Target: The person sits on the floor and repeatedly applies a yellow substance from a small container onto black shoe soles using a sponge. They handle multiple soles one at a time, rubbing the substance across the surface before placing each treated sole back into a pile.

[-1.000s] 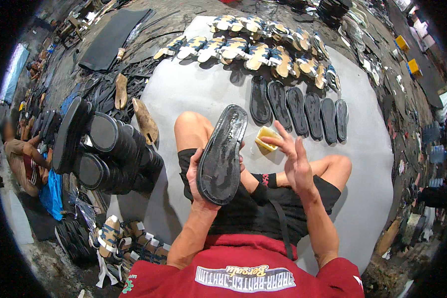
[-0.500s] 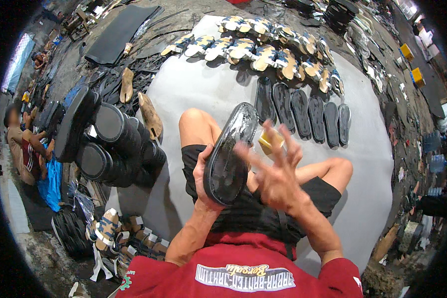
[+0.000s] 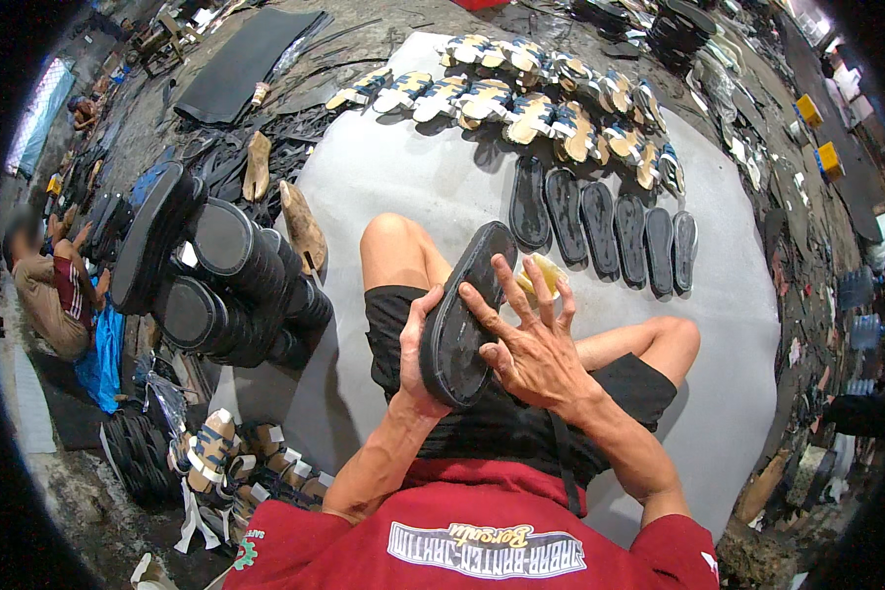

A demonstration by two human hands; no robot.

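Observation:
A black sandal sole (image 3: 452, 354) is held tilted above my lap. My left hand (image 3: 418, 369) grips its left edge and heel end, fingers wrapped behind it. Over the sole's right side lies my right hand (image 3: 546, 364), its fingers spread and the index fingertip touching the upper face. A small yellow object (image 3: 547, 267) shows partly behind the right fingers; I cannot make out what it is. Beyond my hands, several black soles (image 3: 597, 231) lie in a row on the pale grey sheet (image 3: 723, 374).
Sandals with tan footbeds and dark blue straps (image 3: 487, 100) line the sheet's far edge. Stacked black soles (image 3: 224, 241) stand at left beside a wooden shoe last (image 3: 303, 228). More sandals (image 3: 209, 450) lie lower left. Another person (image 3: 49, 295) sits far left.
My right hand has come down onto the sole, its fingers now at the upper face. The sole's face looks less shiny and has tipped slightly. My left hand keeps its grip.

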